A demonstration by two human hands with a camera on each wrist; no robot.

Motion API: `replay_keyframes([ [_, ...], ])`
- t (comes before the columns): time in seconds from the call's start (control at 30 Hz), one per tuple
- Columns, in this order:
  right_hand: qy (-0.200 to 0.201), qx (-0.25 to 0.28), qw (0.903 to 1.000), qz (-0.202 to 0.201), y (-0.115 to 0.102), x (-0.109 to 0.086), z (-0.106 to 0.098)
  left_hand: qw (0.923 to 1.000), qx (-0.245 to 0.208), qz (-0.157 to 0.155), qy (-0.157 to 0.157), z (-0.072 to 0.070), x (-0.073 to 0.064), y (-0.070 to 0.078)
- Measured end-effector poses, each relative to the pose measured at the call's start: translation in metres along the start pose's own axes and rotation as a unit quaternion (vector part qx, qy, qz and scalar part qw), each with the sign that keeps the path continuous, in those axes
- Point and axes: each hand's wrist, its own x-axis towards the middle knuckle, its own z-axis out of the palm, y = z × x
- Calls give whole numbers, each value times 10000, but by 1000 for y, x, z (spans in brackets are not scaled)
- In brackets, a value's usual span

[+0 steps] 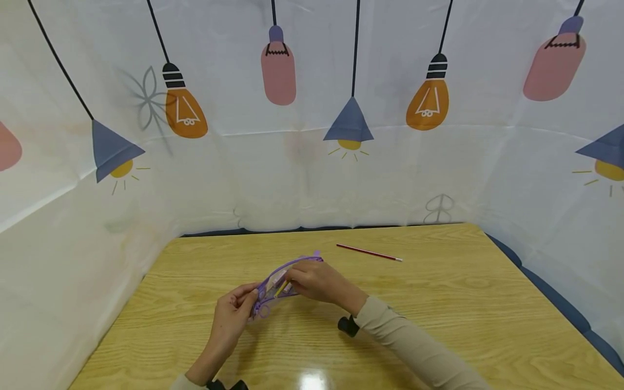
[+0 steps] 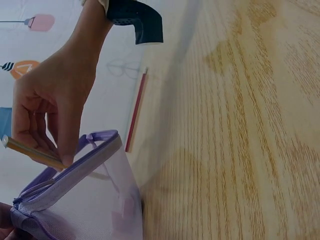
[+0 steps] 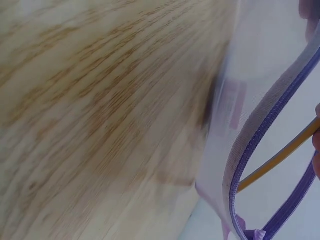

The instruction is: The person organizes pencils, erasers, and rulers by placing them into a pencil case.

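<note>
A translucent mesh pouch with a purple zipper (image 2: 80, 212) stands unzipped on the table, its mouth spread wide. My left hand (image 1: 231, 314) pinches its near left end, by the zipper's end. Over the opening, my right hand (image 1: 316, 279) holds a yellow pencil (image 2: 35, 154) between thumb and fingers. The pencil slants across the mouth, and its lower end (image 3: 255, 180) passes behind the zipper edge into the pouch. Through the mesh a pinkish item (image 3: 232, 105) shows low inside, its kind blurred.
A dark red pencil with a white end (image 1: 369, 252) lies on the wooden table (image 1: 463, 292), behind and right of the pouch. A pale curtain printed with lamps (image 1: 302, 179) surrounds the table's back and sides. Dark wrist cameras (image 1: 348, 326) sit at both cuffs.
</note>
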Motion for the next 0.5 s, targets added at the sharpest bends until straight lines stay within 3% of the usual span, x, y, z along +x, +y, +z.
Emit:
replay_keyframes([
  [0.5,-542,-541,9969,189,-4,7,12,10000,-35,38,-55,-1,-1,-2],
])
